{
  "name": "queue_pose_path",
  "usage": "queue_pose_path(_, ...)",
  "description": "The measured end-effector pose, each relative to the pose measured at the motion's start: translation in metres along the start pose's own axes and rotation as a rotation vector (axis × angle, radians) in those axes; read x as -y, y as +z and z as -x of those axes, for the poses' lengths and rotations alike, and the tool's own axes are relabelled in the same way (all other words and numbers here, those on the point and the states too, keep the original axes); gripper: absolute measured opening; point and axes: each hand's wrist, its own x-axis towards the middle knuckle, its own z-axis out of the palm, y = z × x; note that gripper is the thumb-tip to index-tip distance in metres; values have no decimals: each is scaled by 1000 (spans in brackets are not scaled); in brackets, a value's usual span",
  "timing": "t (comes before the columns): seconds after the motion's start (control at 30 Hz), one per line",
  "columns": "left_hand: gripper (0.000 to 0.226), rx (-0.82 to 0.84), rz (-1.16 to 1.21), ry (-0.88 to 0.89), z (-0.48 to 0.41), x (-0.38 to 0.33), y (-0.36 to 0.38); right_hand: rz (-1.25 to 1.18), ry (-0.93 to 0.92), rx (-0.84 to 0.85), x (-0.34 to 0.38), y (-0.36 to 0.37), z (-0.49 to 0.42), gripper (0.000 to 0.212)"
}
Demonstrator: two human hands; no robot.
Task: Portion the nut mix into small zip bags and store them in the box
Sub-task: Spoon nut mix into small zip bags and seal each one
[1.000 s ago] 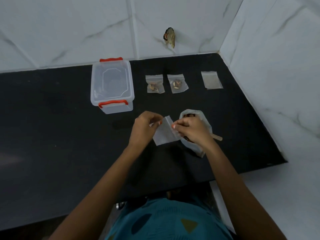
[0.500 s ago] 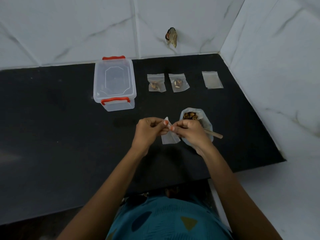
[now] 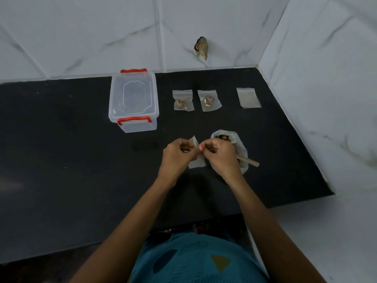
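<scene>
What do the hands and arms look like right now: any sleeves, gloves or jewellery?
Both arms are bare as far as the frame shows: no sleeves, watch or bangles. The left hand and right hand wear no gloves or visible rings. One visible nail has orange-red polish. The top is teal with dark oval and olive triangle patches.

We see dim, soft, even light with faint shadows; the black counter (image 3: 61, 160) shows a dull sheen at its left edge; wide-angle distortion bows the tiled wall (image 3: 81, 27).
</scene>
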Motion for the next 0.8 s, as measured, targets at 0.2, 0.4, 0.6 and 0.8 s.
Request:
queue_pose_path(0.2, 9, -35, 21, 16, 4, 1, -1, -122, 50, -11, -4, -1, -1, 22)
queue_pose_path(0.4, 13, -143, -269, 115, 0, 2, -4, 78, 29, -127, 1, -7, -3, 20)
queue_pose_path(0.6, 9, -147, -306, 196, 4, -4, 3, 55, 48, -23, 2, 0, -1, 14)
queue_pose_path(0.8, 18, -184, -517, 311, 12, -9, 5, 261, 68, -158, -11, 0, -7, 15)
